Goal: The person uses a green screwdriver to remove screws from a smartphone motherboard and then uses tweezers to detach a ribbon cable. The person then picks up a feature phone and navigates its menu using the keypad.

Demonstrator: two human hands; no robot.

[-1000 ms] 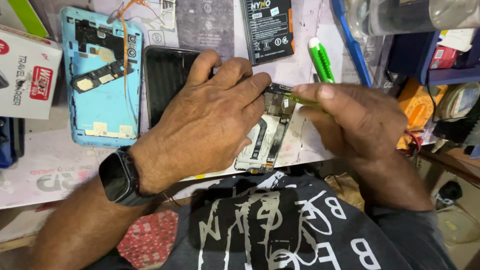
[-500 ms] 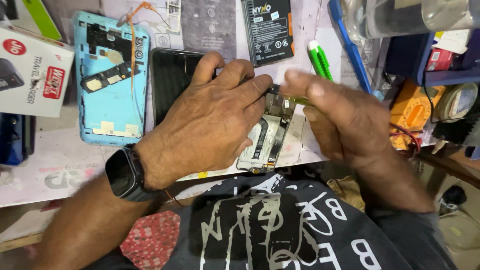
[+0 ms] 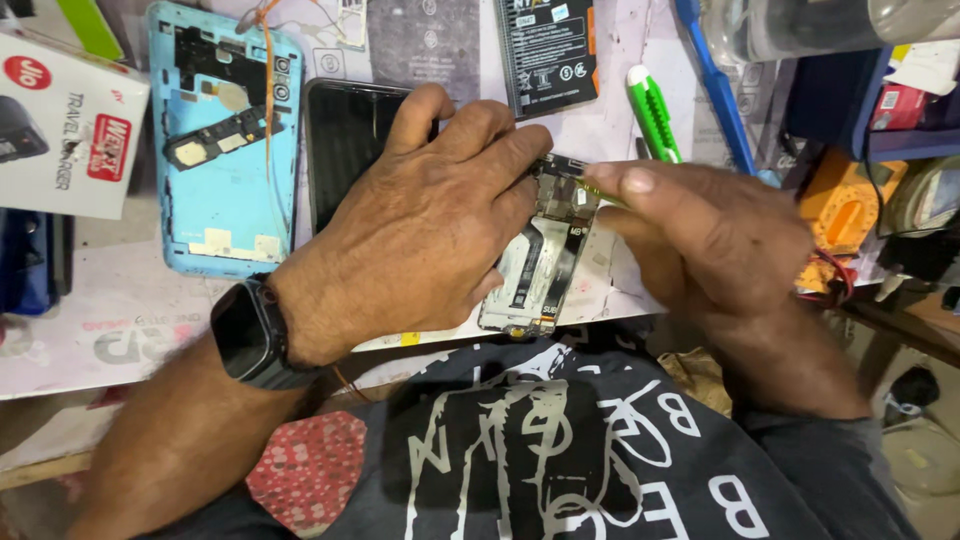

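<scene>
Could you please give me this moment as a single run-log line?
left hand: pressing down opened phone frame | right hand: pinching thin yellow-green tool at frame's top | nearby: blue back cover, battery

A phone repair bench: an opened blue phone shell [image 3: 225, 140], a loose battery [image 3: 548, 50], cluttered tools.

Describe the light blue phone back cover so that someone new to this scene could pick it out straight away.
Start at the worktable and look to its upper left, beyond the left hand. The light blue back cover lies inside-up between a white box and a black screen; it is the only pale blue piece.
</scene>
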